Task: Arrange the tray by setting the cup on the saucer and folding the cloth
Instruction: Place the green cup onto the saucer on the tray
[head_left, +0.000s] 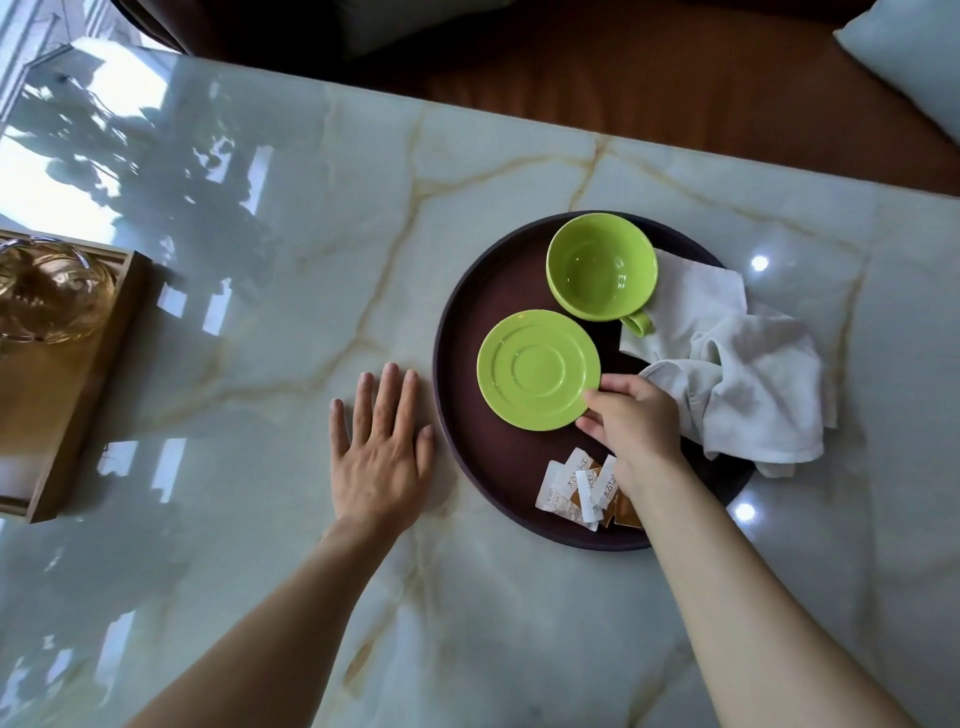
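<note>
A round dark brown tray (467, 457) lies on the marble table. On it a green saucer (537, 370) sits at the left, and an empty green cup (601, 267) stands upright behind it, handle toward me. A crumpled grey-white cloth (748, 384) lies over the tray's right side and hangs past its rim. My right hand (636, 421) pinches the saucer's near right edge with thumb and fingers. My left hand (382, 447) rests flat on the table just left of the tray, fingers spread, holding nothing.
Several small paper sachets (582, 488) lie at the tray's near edge under my right wrist. A wooden box holding an amber glass piece (52, 306) stands at the table's left. Beyond the far table edge is a brown leather sofa (675, 93) with a pale cushion (914, 57).
</note>
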